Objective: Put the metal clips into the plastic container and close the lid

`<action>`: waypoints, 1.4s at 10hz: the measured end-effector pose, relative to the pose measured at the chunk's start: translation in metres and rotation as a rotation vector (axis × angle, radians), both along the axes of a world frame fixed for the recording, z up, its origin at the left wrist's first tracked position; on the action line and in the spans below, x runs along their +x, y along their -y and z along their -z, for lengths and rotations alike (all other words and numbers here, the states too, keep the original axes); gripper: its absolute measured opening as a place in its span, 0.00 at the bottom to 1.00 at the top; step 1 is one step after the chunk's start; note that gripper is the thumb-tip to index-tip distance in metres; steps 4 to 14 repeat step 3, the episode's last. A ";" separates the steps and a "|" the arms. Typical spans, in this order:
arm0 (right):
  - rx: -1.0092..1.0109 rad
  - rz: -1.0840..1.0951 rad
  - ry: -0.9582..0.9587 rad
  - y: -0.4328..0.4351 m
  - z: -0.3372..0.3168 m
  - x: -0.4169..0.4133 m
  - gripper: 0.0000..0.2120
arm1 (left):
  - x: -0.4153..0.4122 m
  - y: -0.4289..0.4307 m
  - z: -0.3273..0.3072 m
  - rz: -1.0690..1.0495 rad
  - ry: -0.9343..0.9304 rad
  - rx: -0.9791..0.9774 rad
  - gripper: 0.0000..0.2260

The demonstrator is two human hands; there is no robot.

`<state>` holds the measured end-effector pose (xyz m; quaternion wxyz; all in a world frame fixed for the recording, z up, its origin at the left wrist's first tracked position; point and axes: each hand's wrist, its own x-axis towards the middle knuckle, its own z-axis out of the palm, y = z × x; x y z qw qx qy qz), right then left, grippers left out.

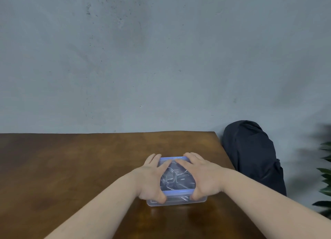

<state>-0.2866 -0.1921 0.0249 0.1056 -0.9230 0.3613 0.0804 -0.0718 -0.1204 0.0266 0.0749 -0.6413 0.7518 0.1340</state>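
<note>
A clear plastic container stands on the brown wooden table, right of its middle. A see-through lid with a blue rim lies on top of it. Through the lid I see several metal clips inside. My left hand lies flat over the lid's left side, thumb hooked under the front rim. My right hand covers the right side the same way. Both sets of fingers reach the lid's far edge.
A dark bag or covered chair back stands just beyond the table's right edge. Green plant leaves show at the far right. A grey wall rises behind the table's far edge.
</note>
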 end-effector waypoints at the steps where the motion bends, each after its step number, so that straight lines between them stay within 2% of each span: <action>1: 0.037 0.037 0.040 -0.003 0.003 -0.003 0.57 | 0.001 -0.003 0.001 -0.011 -0.005 -0.001 0.53; 3: 0.146 0.073 0.075 -0.020 -0.007 -0.012 0.61 | 0.004 -0.015 -0.012 -0.025 -0.183 0.018 0.59; 14: 0.146 0.073 0.075 -0.020 -0.007 -0.012 0.61 | 0.004 -0.015 -0.012 -0.025 -0.183 0.018 0.59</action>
